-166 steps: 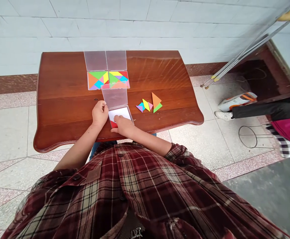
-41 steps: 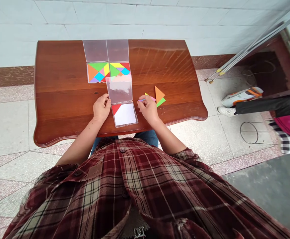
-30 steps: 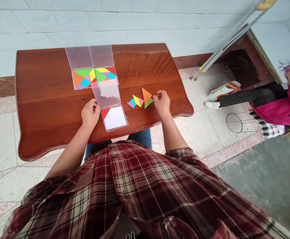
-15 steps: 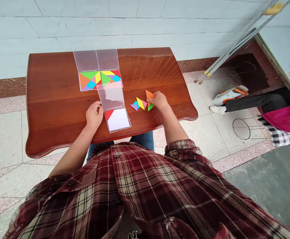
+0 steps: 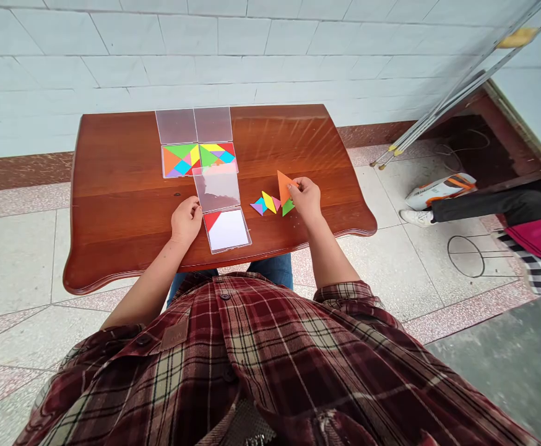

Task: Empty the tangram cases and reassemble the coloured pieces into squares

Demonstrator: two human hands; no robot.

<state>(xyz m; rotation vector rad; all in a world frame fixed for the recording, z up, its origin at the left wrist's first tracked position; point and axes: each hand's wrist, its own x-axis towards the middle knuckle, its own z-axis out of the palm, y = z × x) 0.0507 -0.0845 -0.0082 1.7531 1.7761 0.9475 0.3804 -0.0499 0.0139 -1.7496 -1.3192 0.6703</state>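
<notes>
My right hand (image 5: 306, 199) pinches the edge of an orange plastic tangram triangle (image 5: 285, 187), beside a green triangle (image 5: 288, 207) that its fingers partly overlap. Left of them lies a small group of purple, blue, yellow and pink tangram pieces (image 5: 265, 204). My left hand (image 5: 186, 220) rests on the table, its fingertips at the left edge of a clear plastic lid (image 5: 216, 189). That lid is hinged to a clear case (image 5: 227, 230) holding a white card with a red corner triangle. Beyond it, two clear cases of multicoloured tangram pieces (image 5: 199, 159) lie side by side.
All this is on a polished brown wooden table (image 5: 112, 186) with a curved front edge. Two more clear lids (image 5: 194, 125) lie open at its far side. To the right, a seated person's leg (image 5: 484, 207) and white shoe (image 5: 416, 217) are near a wire stand (image 5: 465, 255).
My right hand has moved from the loose pieces' edge onto the orange triangle and now pinches it. The left hand stays by the lid. The camera view has shifted slightly.
</notes>
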